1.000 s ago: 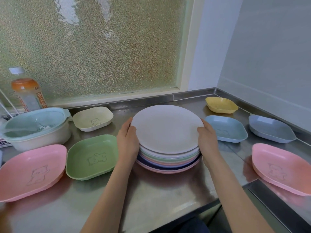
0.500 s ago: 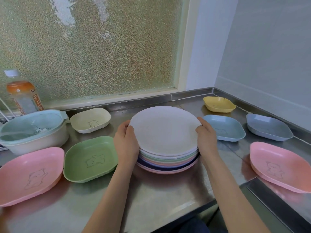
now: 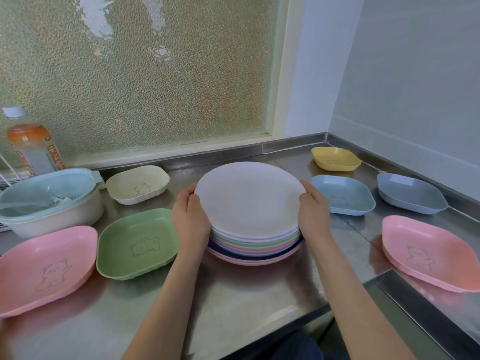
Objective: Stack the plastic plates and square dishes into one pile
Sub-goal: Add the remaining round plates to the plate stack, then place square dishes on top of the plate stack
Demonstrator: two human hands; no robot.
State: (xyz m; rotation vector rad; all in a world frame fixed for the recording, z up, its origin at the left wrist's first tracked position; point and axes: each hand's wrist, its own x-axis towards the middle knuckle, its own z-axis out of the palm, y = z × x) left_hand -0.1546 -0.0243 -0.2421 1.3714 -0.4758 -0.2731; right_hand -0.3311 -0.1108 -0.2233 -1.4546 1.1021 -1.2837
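A pile of several round plastic plates (image 3: 249, 198), white on top with green, pink and dark blue rims below, stands mid-counter. My left hand (image 3: 189, 222) grips its left edge and my right hand (image 3: 313, 216) grips its right edge, thumbs on the top plate's rim. Square dishes lie around it: a green one (image 3: 137, 242) and a pink one (image 3: 44, 268) at the left, a cream one (image 3: 137, 184) behind them, a light blue one (image 3: 342, 194), a grey-blue one (image 3: 411, 196), a yellow one (image 3: 335, 158) and a pink one (image 3: 431, 253) at the right.
A lidded pale blue and cream tub (image 3: 49, 201) sits at the far left beside a drink bottle (image 3: 32, 149) and a wire rack. The steel counter (image 3: 233, 302) ends in a frosted window behind, a wall at the right, and a raised ledge at the lower right.
Both hands stay on the sides of the pile. The view has shifted slightly; the pile and dishes keep their places.
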